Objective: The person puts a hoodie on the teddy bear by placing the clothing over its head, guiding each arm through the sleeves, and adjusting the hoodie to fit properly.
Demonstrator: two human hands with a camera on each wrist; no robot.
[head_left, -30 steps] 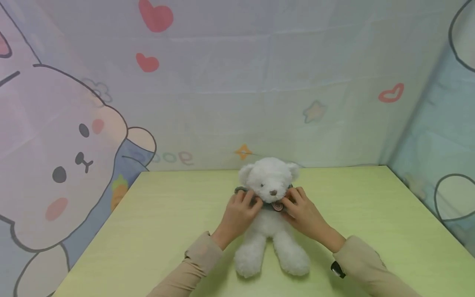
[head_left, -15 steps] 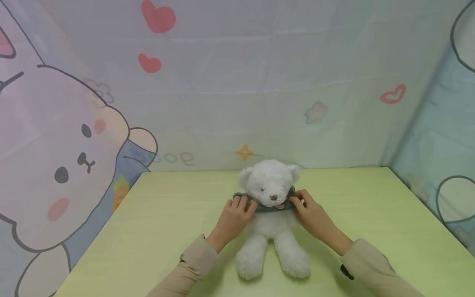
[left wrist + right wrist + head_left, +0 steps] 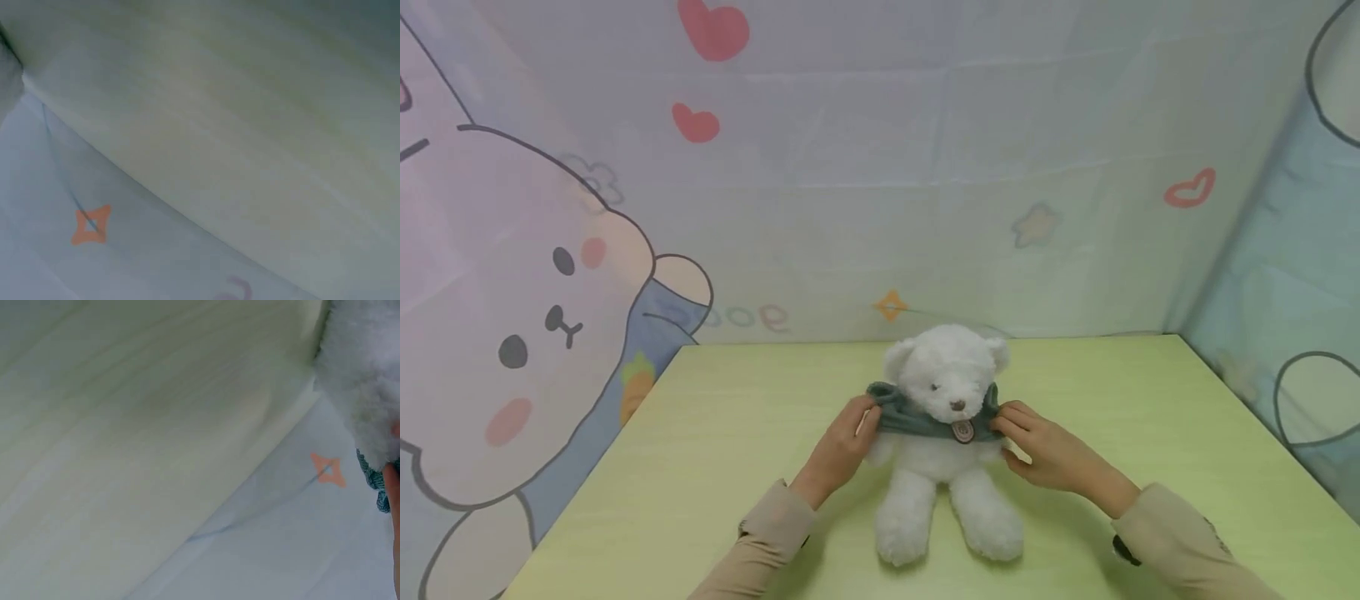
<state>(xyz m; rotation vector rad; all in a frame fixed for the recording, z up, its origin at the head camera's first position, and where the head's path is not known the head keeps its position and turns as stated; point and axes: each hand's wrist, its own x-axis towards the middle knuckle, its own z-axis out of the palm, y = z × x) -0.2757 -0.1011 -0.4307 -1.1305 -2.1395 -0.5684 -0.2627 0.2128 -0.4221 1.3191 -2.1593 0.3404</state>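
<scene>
A white plush teddy bear [image 3: 951, 375] sits upright on the table, facing the head camera. Bunched around its neck is a small green knitted sweater [image 3: 917, 422], with a round badge under the chin. My left hand [image 3: 841, 442] pinches the sweater's left side between thumb and fingers. On the other side my right hand [image 3: 1048, 450] holds the sweater's right edge, its thumb lower, beside the bear's arm. In the right wrist view, a finger [image 3: 392, 494] touches the green knit [image 3: 374, 475] below white fur. The left wrist view shows no hand.
The pale green table [image 3: 737, 467] extends to both sides of the bear. A printed cloth backdrop [image 3: 850, 167] hangs behind it, showing hearts and a large rabbit at left. Another cloth panel [image 3: 1285, 275] borders the right side.
Both hands have moved outward from the bear's chin to the sweater's sides. The sweater is spread wider and lower, and its badge now shows fully.
</scene>
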